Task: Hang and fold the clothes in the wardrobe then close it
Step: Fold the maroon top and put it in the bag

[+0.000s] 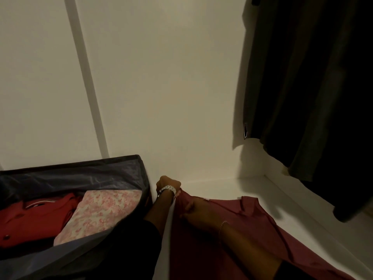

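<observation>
The maroon shirt [252, 229] lies on the white wardrobe floor [222, 186], spread from the back-left corner toward you and to the right; its long axis runs approx. diagonal, far-left to near-right. Your left hand [167, 183] sits at the far end, fingers curled at the fabric edge by the back wall; the pinch itself is hidden, so grip can't be confirmed. Your right hand [198, 212] is nearer you, on top of the cloth, fingers curled into a fold. Fabric is thin, creased, partly bunched between both hands. Fold w/ the right hand as the nearer one. The grey storage box [129, 168] stands just left.
</observation>
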